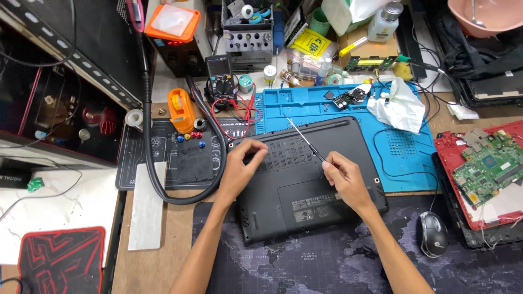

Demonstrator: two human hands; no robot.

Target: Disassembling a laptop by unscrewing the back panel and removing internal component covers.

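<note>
a black laptop [305, 177] lies bottom side up near the middle of the bench, its far half on the blue mat [406, 147] and its near half on the dark map-printed mat [327, 261]. the left hand [242, 166] rests on the laptop's far left corner, fingers curled down and pressing on the case, holding nothing. the right hand [343, 179] is closed around a thin screwdriver [305, 139], whose shaft slants up and away over the vent grille towards the far edge. a crumpled white cloth [400, 103] sits on the blue mat's far right part. a green circuit board [487, 166] in a red shell lies at the bench's right edge, with a mouse [433, 234] nearer the front. left of the laptop, a black hose [158, 163] loops past an orange tape dispenser [181, 109].
</note>
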